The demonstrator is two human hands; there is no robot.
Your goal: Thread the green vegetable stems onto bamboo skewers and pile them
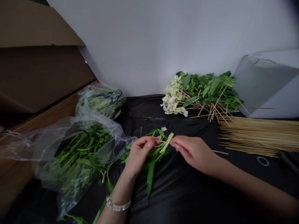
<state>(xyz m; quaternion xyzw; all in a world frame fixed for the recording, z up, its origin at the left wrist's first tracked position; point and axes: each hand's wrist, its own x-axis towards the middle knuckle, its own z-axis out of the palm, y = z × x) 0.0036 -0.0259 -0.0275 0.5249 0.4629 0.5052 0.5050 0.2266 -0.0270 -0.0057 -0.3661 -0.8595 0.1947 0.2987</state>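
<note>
In the middle of the head view, my left hand [142,149] and my right hand [192,152] are close together, both pinching a thin bamboo skewer [220,152]. The left fingers close at its left end; the right fingers grip it farther along, and its other end shows beyond my right wrist. Between the hands, a pale green stem [167,143] of leafy greens, much like water spinach, crosses the skewer at a slant. Whether the skewer pierces it, I cannot tell. Its long leaf [150,175] hangs down below the fingers.
Clear plastic bags of greens [81,152] lie at left beside a cardboard box [42,74]. Skewered greens and white pieces [207,90] are piled at the back. Several bare skewers [259,135], a ring [263,161] and a white box [268,84] are at right.
</note>
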